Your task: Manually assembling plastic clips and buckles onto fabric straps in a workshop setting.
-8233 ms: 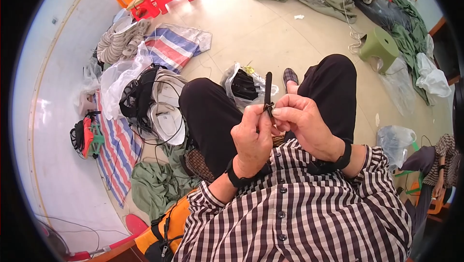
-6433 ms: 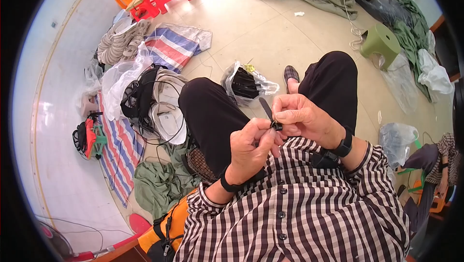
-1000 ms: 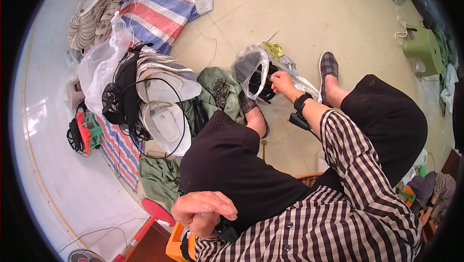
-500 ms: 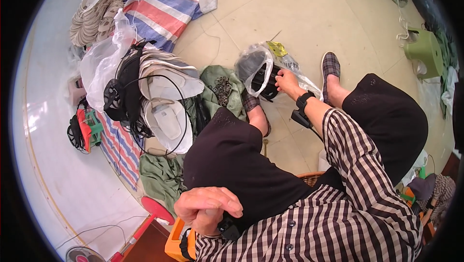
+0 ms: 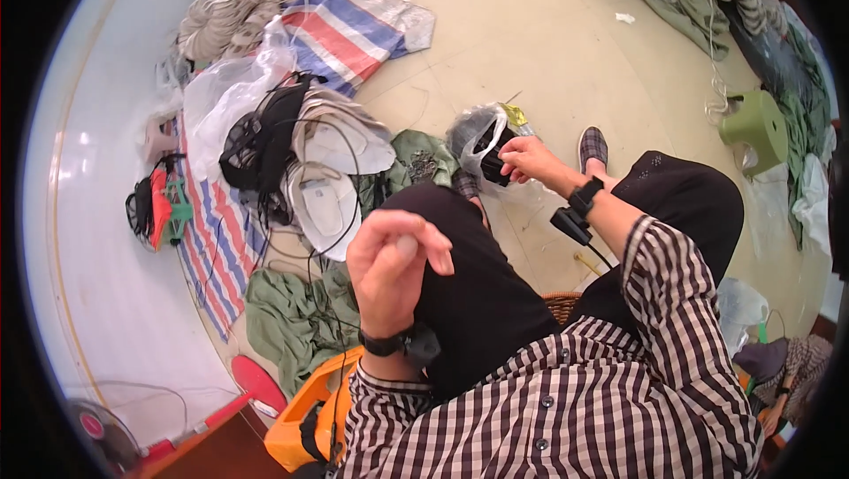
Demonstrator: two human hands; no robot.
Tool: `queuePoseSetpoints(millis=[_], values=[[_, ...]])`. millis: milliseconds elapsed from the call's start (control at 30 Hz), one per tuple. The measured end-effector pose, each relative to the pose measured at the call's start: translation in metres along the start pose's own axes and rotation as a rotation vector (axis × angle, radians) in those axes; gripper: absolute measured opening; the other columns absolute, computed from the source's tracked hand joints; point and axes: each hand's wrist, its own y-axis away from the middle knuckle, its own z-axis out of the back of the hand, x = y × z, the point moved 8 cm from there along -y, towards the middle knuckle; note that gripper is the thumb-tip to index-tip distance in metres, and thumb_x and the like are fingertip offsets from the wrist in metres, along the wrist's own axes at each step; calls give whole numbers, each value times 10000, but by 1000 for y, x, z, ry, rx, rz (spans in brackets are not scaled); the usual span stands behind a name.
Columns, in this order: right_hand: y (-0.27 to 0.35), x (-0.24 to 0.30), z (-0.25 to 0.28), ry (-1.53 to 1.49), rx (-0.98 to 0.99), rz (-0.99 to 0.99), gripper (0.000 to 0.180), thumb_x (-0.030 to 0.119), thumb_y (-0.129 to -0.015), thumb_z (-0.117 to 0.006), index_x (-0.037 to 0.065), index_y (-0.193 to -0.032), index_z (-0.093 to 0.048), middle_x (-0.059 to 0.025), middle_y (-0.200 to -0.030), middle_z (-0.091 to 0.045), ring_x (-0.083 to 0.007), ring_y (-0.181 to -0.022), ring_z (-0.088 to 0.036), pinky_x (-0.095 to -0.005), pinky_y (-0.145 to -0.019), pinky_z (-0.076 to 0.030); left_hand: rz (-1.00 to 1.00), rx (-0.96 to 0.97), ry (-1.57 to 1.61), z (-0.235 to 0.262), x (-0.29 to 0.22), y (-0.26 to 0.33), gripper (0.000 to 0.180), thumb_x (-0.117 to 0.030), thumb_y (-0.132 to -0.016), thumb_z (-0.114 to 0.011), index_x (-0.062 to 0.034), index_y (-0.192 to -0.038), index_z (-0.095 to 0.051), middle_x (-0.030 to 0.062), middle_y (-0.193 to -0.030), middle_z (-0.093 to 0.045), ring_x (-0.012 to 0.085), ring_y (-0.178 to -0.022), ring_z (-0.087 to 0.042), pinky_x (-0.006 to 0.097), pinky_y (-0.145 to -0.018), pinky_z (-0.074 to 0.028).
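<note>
My right hand [image 5: 526, 160] reaches forward and down to a clear plastic bag [image 5: 473, 130] on the floor between my knees. Its fingers grip a small black part [image 5: 495, 150] at the bag's mouth. My left hand [image 5: 393, 262] hovers above my left knee, fingers loosely curled and apart, holding nothing that I can see. Both wrists wear black bands. I sit with black trousers and a checked shirt.
Left of my legs lie white bowl-shaped shells [image 5: 323, 200], a black mesh tangle [image 5: 256, 138], thin wires, green cloth [image 5: 296, 320] and a striped tarp [image 5: 349, 32]. An orange box [image 5: 305, 413] stands by my left hip. A green stool [image 5: 756, 125] sits far right.
My left hand has lifted from beside my hip to above my knee. My right hand stays at the plastic bag, now gripping a black part there.
</note>
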Motion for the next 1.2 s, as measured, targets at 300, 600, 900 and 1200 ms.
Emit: queuePoseSetpoints(millis=[300, 600, 900, 1200], values=[[163, 94, 1, 5, 101, 302, 182, 132, -900, -499, -5, -987, -583, -51, -773, -613, -86, -635, -554, -219, -599, -464, 28, -336, -210, 115, -7, 55, 179, -55, -889, -487, 22, -1022, -578, 150, -866, -659, 166, -695, -631, 276, -646, -529], [202, 55, 51, -288, -69, 272, 171, 120, -932, -490, 4, -1034, -563, -48, -755, -577, -113, -619, -533, -225, -605, -461, 507, -631, -457, 266, 145, 141, 186, -54, -823, -455, 11, -935, -588, 113, -774, -651, 153, -593, -616, 267, -541, -515], [184, 29, 55, -290, -129, 203, 163, 139, -920, -522, 0, -998, -558, -63, -744, -599, -106, -581, -545, -197, -552, -455, 464, -733, -959, 320, 216, 155, 177, -101, -773, -505, -16, -892, -605, 146, -754, -642, 297, -693, -623, 388, -625, -494], [169, 25, 47, -235, -121, 146, 156, 128, -922, -515, -1, -1000, -557, -64, -748, -601, -103, -577, -549, -192, -550, -460, 720, -735, -1162, 312, 217, 103, 215, -207, -729, -567, -16, -797, -639, 197, -881, -643, 369, -866, -605, 451, -738, -475]])
